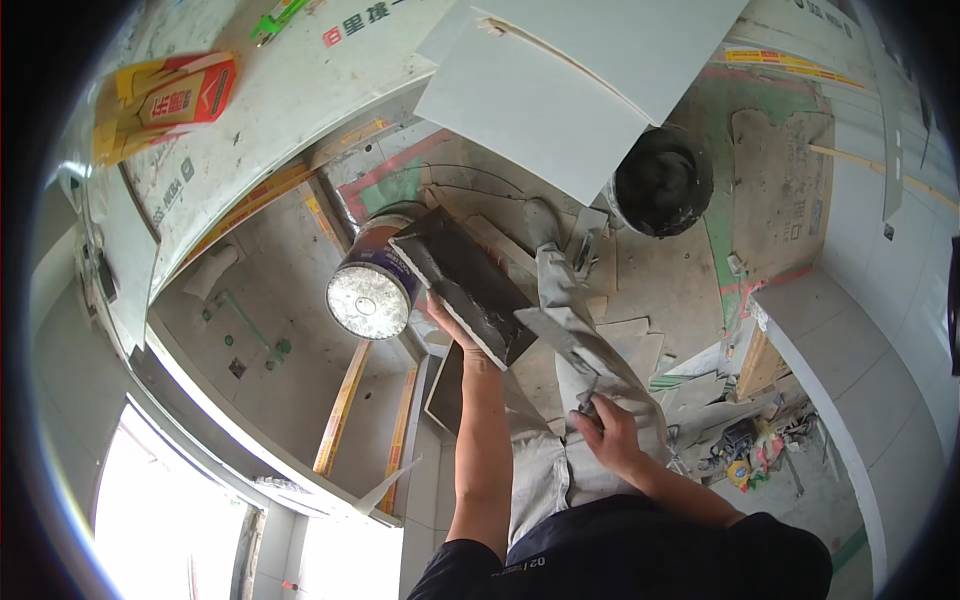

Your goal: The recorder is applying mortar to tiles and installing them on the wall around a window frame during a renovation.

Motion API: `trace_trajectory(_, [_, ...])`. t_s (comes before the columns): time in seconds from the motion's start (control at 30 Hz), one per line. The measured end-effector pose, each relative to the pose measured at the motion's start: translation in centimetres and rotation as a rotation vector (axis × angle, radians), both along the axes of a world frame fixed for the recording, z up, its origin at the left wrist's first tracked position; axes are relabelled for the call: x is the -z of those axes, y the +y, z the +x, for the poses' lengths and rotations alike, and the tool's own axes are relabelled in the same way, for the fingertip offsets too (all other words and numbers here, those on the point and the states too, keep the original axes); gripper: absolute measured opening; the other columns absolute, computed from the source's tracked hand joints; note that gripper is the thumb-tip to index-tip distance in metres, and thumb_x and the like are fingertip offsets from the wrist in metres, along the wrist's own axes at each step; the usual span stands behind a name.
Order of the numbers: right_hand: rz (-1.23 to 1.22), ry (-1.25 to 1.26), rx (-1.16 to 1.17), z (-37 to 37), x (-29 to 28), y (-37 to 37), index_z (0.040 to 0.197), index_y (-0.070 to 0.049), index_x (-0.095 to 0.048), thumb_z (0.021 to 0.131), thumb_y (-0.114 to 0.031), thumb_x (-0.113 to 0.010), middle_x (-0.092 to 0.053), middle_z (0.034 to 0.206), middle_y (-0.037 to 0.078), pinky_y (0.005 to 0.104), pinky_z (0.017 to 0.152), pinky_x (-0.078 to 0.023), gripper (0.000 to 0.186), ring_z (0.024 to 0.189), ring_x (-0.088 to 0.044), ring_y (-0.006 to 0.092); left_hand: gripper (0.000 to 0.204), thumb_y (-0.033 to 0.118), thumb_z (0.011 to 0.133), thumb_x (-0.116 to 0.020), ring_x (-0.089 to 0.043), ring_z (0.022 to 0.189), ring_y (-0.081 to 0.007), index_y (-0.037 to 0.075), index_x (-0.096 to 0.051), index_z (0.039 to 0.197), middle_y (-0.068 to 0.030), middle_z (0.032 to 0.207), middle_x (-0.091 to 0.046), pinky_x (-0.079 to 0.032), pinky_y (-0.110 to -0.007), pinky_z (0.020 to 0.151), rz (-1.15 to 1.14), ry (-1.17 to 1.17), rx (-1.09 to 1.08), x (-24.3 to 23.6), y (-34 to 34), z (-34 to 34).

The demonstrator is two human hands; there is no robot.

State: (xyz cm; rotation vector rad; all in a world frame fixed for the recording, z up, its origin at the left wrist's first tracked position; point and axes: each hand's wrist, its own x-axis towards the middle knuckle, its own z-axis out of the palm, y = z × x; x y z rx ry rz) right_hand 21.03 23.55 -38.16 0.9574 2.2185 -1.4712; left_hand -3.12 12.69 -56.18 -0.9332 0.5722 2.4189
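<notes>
Tile piece buttered with grey mortar, held up over the floor.
Left hand [452, 325] grips the narrow mortar-coated tile [462, 283] from below, fingers wrapped on its lower edge. Right hand [603, 428], closed on the handle, holds a trowel [565, 335], blade just right of tile. Paint can [372, 288] touches tile's left; mortar bucket [660, 181] upper right.
</notes>
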Motion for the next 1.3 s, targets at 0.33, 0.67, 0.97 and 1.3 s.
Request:
trace_trajectory(0.33, [0.617, -0.286, -0.233, 2.5, 13.5, 23.7, 0.121, -0.001, -0.072, 0.106, -0.026, -0.075, -0.077, 0.105, 0.024, 0.0558, 0.086, -0.059, 0.029, 0.098, -0.074, 0.0480, 0.095, 0.070, 0.098, -0.071, -0.068, 0.134, -0.0365, 0.002, -0.054, 0.162, -0.0193, 0.149, -0.067, -0.055, -0.048, 0.121, 0.240, 0.094, 0.069, -8.4, -5.5, 0.0])
trace_trajectory(0.67, [-0.221, -0.471, -0.053, -5.0, 7.4, 13.1, 0.129, -0.004, -0.078, 0.109, -0.024, -0.077, -0.080, 0.098, 0.007, 0.0348, 0.066, -0.059, 0.029, 0.082, -0.078, 0.0178, 0.111, 0.087, 0.100, -0.052, -0.066, 0.137, -0.0335, -0.002, -0.049, 0.166, -0.0216, 0.151, -0.065, -0.053, -0.045, 0.122, 0.353, -0.060, -0.212, -26.2, -22.1, 10.3])
trace_trajectory(0.97, [0.177, -0.068, -0.689, -19.9, -4.1, -2.0, 0.127, -0.002, -0.083, 0.108, -0.032, -0.076, -0.085, 0.110, 0.014, 0.0409, 0.088, -0.063, 0.036, 0.098, -0.080, 0.0246, 0.118, 0.086, 0.104, -0.049, -0.048, 0.160, -0.0431, -0.002, -0.024, 0.179, -0.0285, 0.177, -0.040, -0.035, -0.050, 0.139, 0.467, 0.396, -0.461, -41.9, -37.9, 8.0])
trace_trajectory(1.3, [-0.072, 0.266, -0.783, -40.6, -18.8, -19.3, 0.134, -0.001, -0.077, 0.115, -0.022, -0.068, -0.080, 0.103, 0.007, 0.0302, 0.074, -0.061, 0.030, 0.085, -0.077, 0.0131, 0.115, 0.085, 0.102, -0.059, -0.050, 0.157, -0.0455, -0.005, -0.039, 0.171, -0.0294, 0.168, -0.051, -0.035, -0.056, 0.138, 0.238, 0.774, -0.768, -48.6, -52.2, 1.6])
